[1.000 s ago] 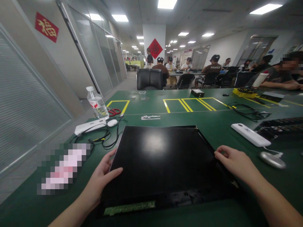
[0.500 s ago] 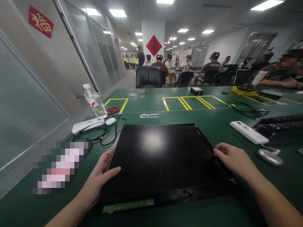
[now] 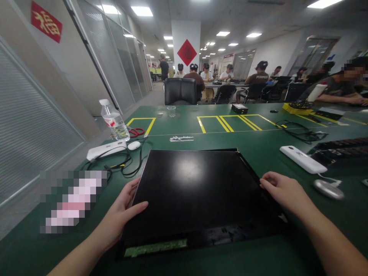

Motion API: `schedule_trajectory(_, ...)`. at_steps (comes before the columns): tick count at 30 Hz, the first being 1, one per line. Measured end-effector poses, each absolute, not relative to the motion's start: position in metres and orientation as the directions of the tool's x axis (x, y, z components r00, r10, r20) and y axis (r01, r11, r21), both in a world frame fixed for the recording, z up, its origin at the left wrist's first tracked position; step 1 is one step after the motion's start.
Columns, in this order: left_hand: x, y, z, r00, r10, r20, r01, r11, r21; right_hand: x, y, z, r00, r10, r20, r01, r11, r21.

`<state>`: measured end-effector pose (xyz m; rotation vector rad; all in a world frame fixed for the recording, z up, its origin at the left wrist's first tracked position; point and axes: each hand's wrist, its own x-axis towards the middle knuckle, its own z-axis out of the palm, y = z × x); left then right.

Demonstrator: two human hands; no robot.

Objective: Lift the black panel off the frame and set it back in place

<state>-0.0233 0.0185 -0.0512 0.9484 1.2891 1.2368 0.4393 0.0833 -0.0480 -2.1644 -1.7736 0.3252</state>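
A glossy black display panel (image 3: 198, 188) lies in front of me, with a black frame edge (image 3: 250, 166) showing along its far and right sides. A green strip (image 3: 156, 248) runs along its near left edge. My left hand (image 3: 123, 211) grips the panel's left edge, thumb flat on the top face and fingers partly hidden behind the side. At the right side, my right hand (image 3: 283, 189) pinches the frame's edge between thumb and fingers. Light reflects off the panel's upper middle.
The green table (image 3: 230, 142) bears yellow tape marks. To the left are a water bottle (image 3: 115, 120), red-handled scissors (image 3: 136, 132), a white power bank (image 3: 106, 149) and black cables (image 3: 140, 163). Another white power bank (image 3: 303, 159) and a silver oval device (image 3: 328, 189) lie right. People sit beyond.
The view has shifted very slightly. Both hands keep their hold on the panel's sides, and the panel lies nearly as before.
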Motion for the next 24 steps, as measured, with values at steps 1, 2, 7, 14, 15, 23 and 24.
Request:
schedule_trajectory(1, -0.024, 0.019, -0.052, -0.123, 0.979, -0.163, -0.126, 0.147, 0.981, 0.44, 0.083, -0.048, 0.199, 0.979, 0.033, 0.907, -0.172, -0.386)
schedule_trajectory(2, -0.023, 0.019, -0.053, -0.127, 0.979, -0.162, -0.128, 0.146, 0.981, 0.44, 0.083, -0.048, 0.198, 0.98, 0.036, 0.907, -0.169, -0.385)
schedule_trajectory(7, -0.019, 0.017, -0.045, -0.124, 0.978, -0.167, -0.174, 0.144, 0.974, 0.438, 0.082, -0.046, 0.203, 0.979, 0.025, 0.908, -0.178, -0.38)
schedule_trajectory(14, -0.041, 0.025, -0.051, -0.158, 0.986, 0.048, 0.246, -0.007, 0.969, 0.436, 0.083, -0.046, 0.209, 0.978, 0.025, 0.909, -0.184, -0.373)
schedule_trajectory(15, -0.045, 0.027, -0.054, -0.165, 0.983, 0.077, 0.328, -0.019, 0.945, 0.436, 0.083, -0.047, 0.206, 0.978, 0.031, 0.908, -0.179, -0.38)
schedule_trajectory(23, -0.052, 0.029, -0.062, -0.078, 0.992, 0.102, 0.656, -0.026, 0.754, 0.439, 0.085, -0.049, 0.194, 0.981, 0.03, 0.882, -0.161, -0.443)
schedule_trajectory(24, -0.052, 0.029, -0.062, -0.066, 0.992, 0.107, 0.677, -0.034, 0.735, 0.439, 0.085, -0.049, 0.195, 0.98, 0.031, 0.879, -0.161, -0.448)
